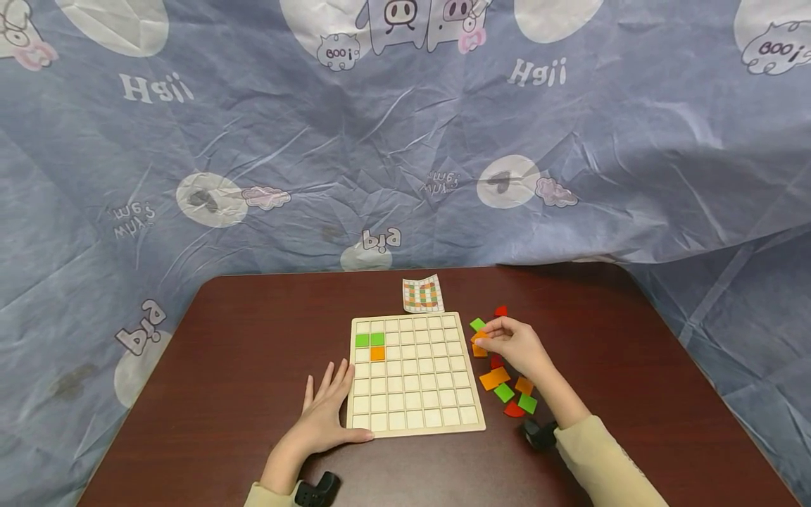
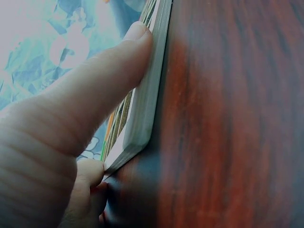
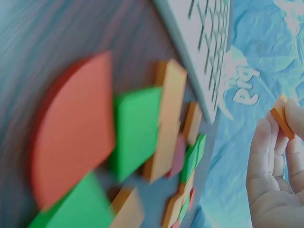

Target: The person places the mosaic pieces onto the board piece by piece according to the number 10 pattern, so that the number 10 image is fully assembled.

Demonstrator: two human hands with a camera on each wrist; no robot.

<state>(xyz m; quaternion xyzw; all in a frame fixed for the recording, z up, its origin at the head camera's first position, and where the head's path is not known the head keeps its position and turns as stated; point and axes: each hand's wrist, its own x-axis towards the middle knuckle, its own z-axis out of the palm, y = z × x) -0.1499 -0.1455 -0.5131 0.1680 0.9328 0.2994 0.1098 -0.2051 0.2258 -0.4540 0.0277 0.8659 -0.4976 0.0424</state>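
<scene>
A pale wooden grid board (image 1: pixel 418 403) lies flat on the table. Two green squares (image 1: pixel 369 339) sit side by side in its upper left cells, with an orange square (image 1: pixel 377 353) below the right one. My left hand (image 1: pixel 319 419) rests at the board's near left corner, fingers spread along the left side and thumb (image 2: pixel 111 66) against the near edge. Thumb and fingers of my right hand (image 1: pixel 521 350) pinch an orange tile (image 3: pixel 282 121), raised above the loose pieces to the right of the board.
Loose green (image 1: pixel 504 392), orange (image 1: pixel 495 378) and red (image 1: pixel 514 409) pieces lie scattered right of the board, the red ones with a curved side. A printed pattern card (image 1: pixel 423 294) stands behind the board's far edge. A patterned cloth (image 1: pixel 405 141) hangs behind the table.
</scene>
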